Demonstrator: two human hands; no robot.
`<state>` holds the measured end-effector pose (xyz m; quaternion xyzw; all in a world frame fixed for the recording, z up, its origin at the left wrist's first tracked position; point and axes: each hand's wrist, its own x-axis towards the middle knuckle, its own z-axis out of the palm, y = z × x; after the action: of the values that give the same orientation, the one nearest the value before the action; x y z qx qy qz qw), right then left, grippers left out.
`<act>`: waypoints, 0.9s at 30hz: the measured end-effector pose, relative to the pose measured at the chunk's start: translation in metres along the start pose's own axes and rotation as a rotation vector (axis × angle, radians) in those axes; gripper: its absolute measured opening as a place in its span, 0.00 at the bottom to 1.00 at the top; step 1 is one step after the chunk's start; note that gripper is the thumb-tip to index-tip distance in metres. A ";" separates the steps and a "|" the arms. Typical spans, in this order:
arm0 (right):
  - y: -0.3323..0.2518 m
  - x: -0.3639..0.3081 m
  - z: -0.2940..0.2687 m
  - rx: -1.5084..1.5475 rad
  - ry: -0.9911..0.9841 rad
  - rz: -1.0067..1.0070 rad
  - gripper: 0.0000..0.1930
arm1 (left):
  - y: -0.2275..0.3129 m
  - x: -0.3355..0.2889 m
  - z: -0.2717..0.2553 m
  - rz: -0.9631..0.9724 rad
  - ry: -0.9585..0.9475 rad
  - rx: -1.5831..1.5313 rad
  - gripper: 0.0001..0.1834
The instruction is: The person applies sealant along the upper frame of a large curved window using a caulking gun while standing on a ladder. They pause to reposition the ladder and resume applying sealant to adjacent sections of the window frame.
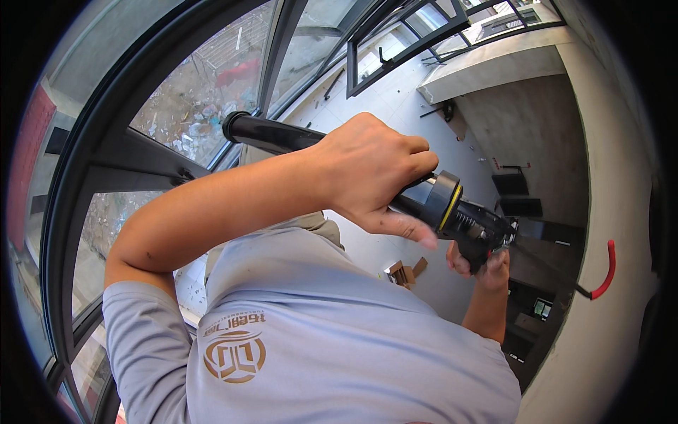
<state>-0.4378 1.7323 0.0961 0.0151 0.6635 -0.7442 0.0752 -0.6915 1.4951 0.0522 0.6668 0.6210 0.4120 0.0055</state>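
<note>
A long black caulking gun (275,134) lies slantwise across the view in front of my chest. My left hand (374,177) is wrapped over its barrel from above, thumb along the lower side. Toward the window points the gun's capped front end. Near the back of the barrel is a collar with a yellow ring (452,205). My right hand (487,265) closes round the handle and trigger, partly hidden behind the gun. From the rear a thin rod runs out to the right, ending in a red bent grip (602,272).
Dark window frames (106,169) with glass stand close on my left; rubble shows outside. An opened window sash (406,53) hangs at the top. Below lies a pale floor with an open cardboard box (402,274). A grey wall edge (607,155) rises at the right.
</note>
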 end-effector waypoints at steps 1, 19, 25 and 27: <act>0.001 -0.003 0.000 0.029 0.029 0.010 0.43 | 0.001 0.000 0.002 -0.019 0.047 -0.027 0.44; -0.008 0.013 0.000 -0.148 0.016 0.053 0.50 | 0.018 -0.009 0.010 -0.074 0.137 -0.056 0.39; -0.007 0.015 -0.005 -0.033 0.015 0.064 0.45 | 0.021 -0.011 0.007 -0.083 0.156 0.002 0.40; -0.010 0.016 -0.007 -0.049 -0.029 0.100 0.46 | 0.019 -0.014 0.007 -0.041 0.126 0.028 0.42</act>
<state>-0.4552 1.7386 0.1028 0.0358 0.6787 -0.7233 0.1222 -0.6709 1.4825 0.0498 0.6267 0.6393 0.4442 -0.0346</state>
